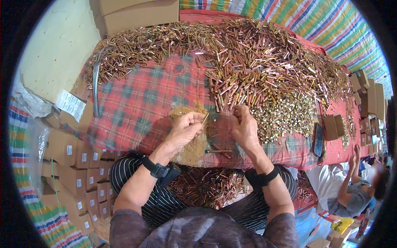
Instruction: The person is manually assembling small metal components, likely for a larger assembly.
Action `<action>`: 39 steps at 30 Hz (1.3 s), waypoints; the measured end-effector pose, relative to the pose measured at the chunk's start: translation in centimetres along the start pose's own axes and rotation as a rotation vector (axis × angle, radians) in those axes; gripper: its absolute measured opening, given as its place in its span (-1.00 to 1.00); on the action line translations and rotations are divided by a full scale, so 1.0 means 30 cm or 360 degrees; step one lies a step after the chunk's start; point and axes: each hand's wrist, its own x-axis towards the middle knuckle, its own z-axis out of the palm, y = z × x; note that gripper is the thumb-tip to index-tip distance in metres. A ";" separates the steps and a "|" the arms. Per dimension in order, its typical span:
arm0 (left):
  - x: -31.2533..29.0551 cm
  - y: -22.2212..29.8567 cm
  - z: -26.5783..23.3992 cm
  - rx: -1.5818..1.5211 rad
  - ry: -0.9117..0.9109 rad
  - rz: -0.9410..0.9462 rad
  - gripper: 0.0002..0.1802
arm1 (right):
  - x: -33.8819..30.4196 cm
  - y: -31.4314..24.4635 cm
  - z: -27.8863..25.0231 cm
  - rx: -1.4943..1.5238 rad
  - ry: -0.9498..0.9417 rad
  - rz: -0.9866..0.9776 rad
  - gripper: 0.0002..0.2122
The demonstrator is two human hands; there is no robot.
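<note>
My left hand pinches a short gold-coloured metal rod between thumb and fingers, above a worn brown patch of the plaid cloth. To its right, my right hand is held with curled fingertips close together; whether something small is between them is hidden. Just right of that hand lies a heap of small shiny nuts. Beyond both hands spreads a big pile of copper- and gold-coloured rods. A loose dark-headed bolt lies on the cloth between my wrists.
Red plaid cloth covers the work surface, with a curved metal bar at left. Stacked cartons stand at lower left. An open small box is at right, near another person. More rods lie below, between my legs.
</note>
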 end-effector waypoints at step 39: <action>-0.005 0.035 0.105 -0.0988 -0.0158 -0.0366 -0.85 | -0.080 0.062 -0.052 -0.0490 -0.0268 -0.0016 -0.86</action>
